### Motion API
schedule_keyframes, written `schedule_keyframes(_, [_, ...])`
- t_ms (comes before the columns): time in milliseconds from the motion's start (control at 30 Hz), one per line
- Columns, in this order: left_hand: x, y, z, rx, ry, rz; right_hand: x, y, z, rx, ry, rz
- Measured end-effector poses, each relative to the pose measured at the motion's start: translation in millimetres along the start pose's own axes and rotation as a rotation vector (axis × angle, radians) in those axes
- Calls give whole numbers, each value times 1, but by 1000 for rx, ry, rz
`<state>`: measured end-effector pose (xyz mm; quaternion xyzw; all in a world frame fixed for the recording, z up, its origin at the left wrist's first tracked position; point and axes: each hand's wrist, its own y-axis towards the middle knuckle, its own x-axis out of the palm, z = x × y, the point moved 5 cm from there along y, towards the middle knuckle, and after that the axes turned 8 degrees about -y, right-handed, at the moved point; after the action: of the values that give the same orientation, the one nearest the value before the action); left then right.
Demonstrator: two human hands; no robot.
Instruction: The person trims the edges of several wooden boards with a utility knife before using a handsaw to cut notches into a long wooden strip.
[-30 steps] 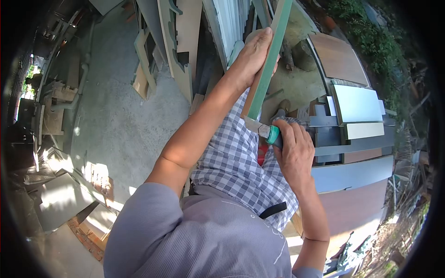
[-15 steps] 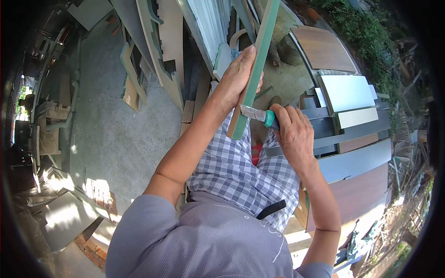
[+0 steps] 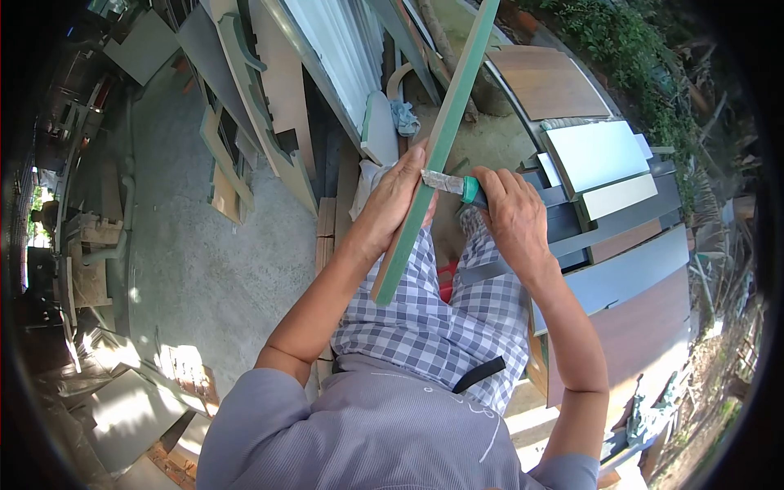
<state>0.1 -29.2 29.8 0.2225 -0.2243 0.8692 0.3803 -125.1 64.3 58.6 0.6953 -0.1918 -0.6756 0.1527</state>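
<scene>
A long narrow board (image 3: 451, 122) with a green edge slants from the top of the view down to above my checkered trousers. My left hand (image 3: 398, 194) is wrapped round it from the left side, the thumb on its near face. In my right hand (image 3: 514, 214) is the dark handle of a scraper (image 3: 445, 183), which has a green collar and a whitish, stained blade. The blade's tip lies against the board's edge, just right of my left thumb. The board's lower end sticks out below my left hand.
Cut boards and a corrugated sheet (image 3: 339, 57) lean at the upper left. At the right lie stacked panels (image 3: 600, 155) in several colours. Concrete floor (image 3: 220, 269) shows at the left, green plants (image 3: 608, 49) at the upper right. A pale blue rag (image 3: 404, 118) lies beyond my left hand.
The board has slid down towards me, its lower end now further below my left hand. My left hand has moved down and left, and the scraper blade sits slightly higher, beside the left thumb.
</scene>
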Motion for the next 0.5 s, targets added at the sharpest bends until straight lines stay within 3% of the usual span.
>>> schedule_keyframes(367, [-4, -38, -17, -18, 120, -146, 1, 17, 51, 87, -80, -2])
schedule_keyframes(500, [-8, -53, -25, -120, 30, -143, -9, 30, 74, 162, -90, -49])
